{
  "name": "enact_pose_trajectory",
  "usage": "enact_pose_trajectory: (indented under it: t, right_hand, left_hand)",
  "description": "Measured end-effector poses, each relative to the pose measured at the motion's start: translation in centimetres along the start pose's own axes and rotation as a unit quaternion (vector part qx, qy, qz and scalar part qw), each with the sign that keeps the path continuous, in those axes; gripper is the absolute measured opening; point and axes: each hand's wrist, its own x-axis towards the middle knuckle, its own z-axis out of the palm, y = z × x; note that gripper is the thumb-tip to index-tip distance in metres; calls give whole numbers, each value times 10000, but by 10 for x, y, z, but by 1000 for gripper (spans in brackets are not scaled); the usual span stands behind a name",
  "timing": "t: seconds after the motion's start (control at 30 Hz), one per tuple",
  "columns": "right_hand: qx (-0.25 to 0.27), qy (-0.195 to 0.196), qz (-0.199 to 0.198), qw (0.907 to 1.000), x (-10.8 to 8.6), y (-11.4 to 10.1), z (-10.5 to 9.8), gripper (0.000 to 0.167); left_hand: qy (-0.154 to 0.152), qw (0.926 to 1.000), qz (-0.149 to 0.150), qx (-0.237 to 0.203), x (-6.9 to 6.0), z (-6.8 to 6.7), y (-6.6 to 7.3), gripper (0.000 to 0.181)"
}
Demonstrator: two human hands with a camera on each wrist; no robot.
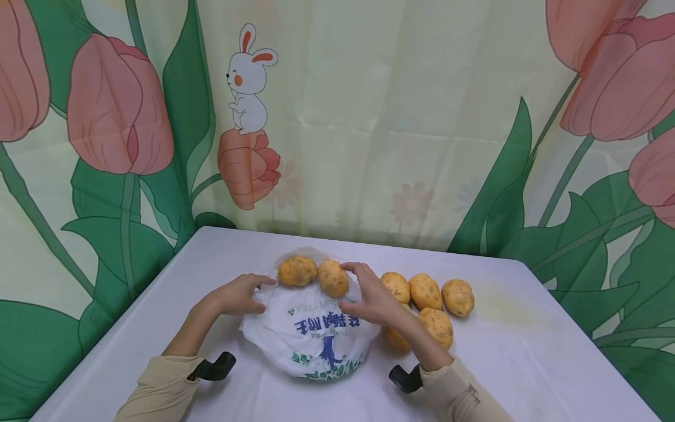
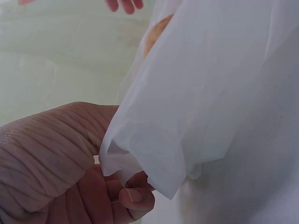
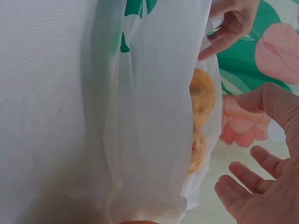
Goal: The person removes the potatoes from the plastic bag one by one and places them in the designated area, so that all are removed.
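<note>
Basically, L hand pinches the bag by its L edge; R hand, fingers spread, holds nothing, near 2 potatoes at the bag's mouth. Bag's prob. light, floppy, tearable: take the rim w/ fingertips. Potatoes look firm; grip mid-body. Other potatoes sit R.

Left wrist view: bag hides some of the left fingers; can't tell if they pinch it. Right fingers cut by top edge. One potato shows only as a sliver. Right wrist view: bag wall covers part of two potatoes; orange patch at bottom edge too cropped to identify. Head view: right forearm partly covers a loose potato; fine print too small to read; bench runs out of frame.
</note>
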Motion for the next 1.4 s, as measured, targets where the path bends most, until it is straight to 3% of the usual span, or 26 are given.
enact_pose_trajectory:
  t: [0.73, 1.23, 1.4]
  right_hand:
    - [-272, -100, -181, 9994, 37, 4, 16, 73]
    - [-569, -80, 240, 9981, 49, 8, 19, 67]
    - [-828, -109, 262, 9962, 53, 11, 23, 63]
  left_hand:
    - [4, 10000, 71, 42, 0, 1, 0, 59]
    - [-6, 10000, -84, 11, 1, 2, 2, 60]
    - [-2, 10000, 10, 53, 1, 2, 1, 59]
